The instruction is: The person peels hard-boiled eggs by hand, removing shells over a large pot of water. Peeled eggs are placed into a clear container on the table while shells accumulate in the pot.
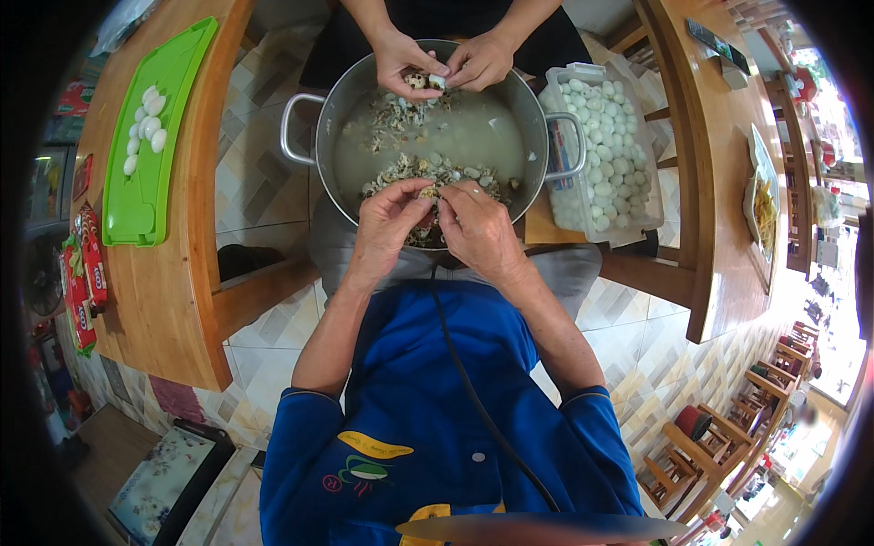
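My left hand (382,228) and my right hand (483,235) meet over the near edge of a large metal pot (537,133). Between their fingertips is a small speckled quail egg (429,194), mostly covered by the fingers. Below them, broken speckled shells (437,167) lie heaped in the pot beside cloudy liquid. Across the pot, a co-worker's hand (401,61) cups speckled quail eggs (415,80) and one partly bare white egg (437,82). That person's other hand (486,63) touches the white egg.
A clear plastic tub (570,228) full of peeled eggs (604,150) stands right of the pot, near its handle (577,147). On the left wooden table (184,286), a green tray (136,211) holds several white eggs (143,130). A black cable (464,382) hangs down my front.
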A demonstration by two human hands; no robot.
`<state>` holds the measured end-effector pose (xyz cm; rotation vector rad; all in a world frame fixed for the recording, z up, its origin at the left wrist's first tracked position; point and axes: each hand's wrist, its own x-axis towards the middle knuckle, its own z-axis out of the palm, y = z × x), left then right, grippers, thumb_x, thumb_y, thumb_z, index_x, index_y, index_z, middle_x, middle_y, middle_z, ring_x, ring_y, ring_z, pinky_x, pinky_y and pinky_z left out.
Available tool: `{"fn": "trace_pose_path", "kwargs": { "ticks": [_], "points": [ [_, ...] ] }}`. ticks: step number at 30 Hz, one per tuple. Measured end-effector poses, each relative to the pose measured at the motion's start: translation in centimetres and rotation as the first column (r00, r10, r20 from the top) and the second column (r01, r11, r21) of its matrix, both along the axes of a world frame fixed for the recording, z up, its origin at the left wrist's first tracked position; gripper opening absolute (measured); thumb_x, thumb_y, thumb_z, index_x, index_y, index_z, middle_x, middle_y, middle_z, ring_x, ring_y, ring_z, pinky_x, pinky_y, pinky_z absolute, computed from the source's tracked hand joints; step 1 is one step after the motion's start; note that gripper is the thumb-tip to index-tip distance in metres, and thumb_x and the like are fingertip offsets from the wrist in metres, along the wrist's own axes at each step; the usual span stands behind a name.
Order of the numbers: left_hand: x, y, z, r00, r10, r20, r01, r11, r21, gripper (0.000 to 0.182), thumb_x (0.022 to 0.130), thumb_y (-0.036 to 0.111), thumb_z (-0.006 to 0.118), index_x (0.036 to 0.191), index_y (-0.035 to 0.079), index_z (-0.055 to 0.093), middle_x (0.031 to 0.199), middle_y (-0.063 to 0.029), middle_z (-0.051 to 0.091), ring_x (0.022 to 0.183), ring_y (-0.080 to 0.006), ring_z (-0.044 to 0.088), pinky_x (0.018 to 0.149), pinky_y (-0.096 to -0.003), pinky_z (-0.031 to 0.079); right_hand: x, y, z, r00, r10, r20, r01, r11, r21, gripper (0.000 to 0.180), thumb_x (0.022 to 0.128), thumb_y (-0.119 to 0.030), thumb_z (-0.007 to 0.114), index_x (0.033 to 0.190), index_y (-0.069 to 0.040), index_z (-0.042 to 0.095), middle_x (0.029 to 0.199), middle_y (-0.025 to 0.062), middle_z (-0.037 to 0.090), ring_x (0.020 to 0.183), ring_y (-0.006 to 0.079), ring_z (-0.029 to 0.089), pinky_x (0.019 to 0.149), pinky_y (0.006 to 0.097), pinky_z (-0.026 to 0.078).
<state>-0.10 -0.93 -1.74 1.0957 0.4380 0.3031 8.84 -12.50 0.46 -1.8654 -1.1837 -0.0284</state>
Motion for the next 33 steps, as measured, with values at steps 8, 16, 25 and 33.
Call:
{"fn": "trace_pose_path", "kwargs": {
  "ticks": [8, 16, 25, 33],
  "points": [
    [-0.1, 0.2, 0.3, 0.996, -0.041, -0.073, 0.052, 0.987, 0.154, 0.022, 0.083, 0.001, 0.055, 0.105, -0.002, 0.058, 0.082, -0.0035, 0.060, 0.070, -0.0081, 0.053, 0.062, -0.0212, 0.044, -0.1, 0.0, -0.3, 0.994, -0.007, 0.108, 0.012, 0.999, -0.042, 0.013, 0.069, 0.007, 0.058, 0.081, 0.004, 0.055, 0.075, 0.0142, 0.057, 0.067, 0.0299, 0.059, 0.057, 0.0352, 0.050],
    [-0.3, 0.1, 0.3, 0.997, -0.062, -0.038, 0.066, 0.992, 0.106, 0.020, 0.082, -0.001, 0.056, 0.102, -0.004, 0.059, 0.074, -0.0007, 0.057, 0.064, -0.0058, 0.050, 0.058, -0.0194, 0.042, 0.0, 0.0, -1.0, 0.999, 0.015, 0.047, -0.014, 0.999, -0.030, 0.013, 0.068, 0.004, 0.057, 0.071, -0.001, 0.045, 0.068, 0.0146, 0.050, 0.061, 0.0320, 0.055, 0.052, 0.0378, 0.048],
    [-0.6, 0.3, 0.1, 0.998, -0.065, -0.006, 0.064, 0.994, -0.094, 0.023, 0.084, 0.003, 0.054, 0.105, -0.004, 0.058, 0.081, -0.0044, 0.057, 0.068, -0.0105, 0.052, 0.061, -0.0236, 0.044, 0.3, -0.2, -0.9, 0.965, -0.078, -0.251, 0.078, 0.997, -0.013, 0.013, 0.071, 0.004, 0.057, 0.082, 0.003, 0.051, 0.070, 0.0165, 0.053, 0.063, 0.0322, 0.056, 0.057, 0.0376, 0.045],
    [-0.3, 0.1, 0.4, 1.000, -0.006, 0.012, 0.007, 0.998, -0.057, 0.018, 0.083, 0.004, 0.056, 0.100, -0.001, 0.059, 0.076, -0.0014, 0.056, 0.065, -0.0072, 0.050, 0.059, -0.0214, 0.043, 0.0, 0.1, 0.1, 0.959, 0.043, -0.281, -0.026, 0.998, 0.064, 0.008, 0.075, 0.001, 0.059, 0.081, 0.004, 0.056, 0.073, 0.0163, 0.056, 0.067, 0.0314, 0.057, 0.059, 0.0368, 0.047]
  ]
}}
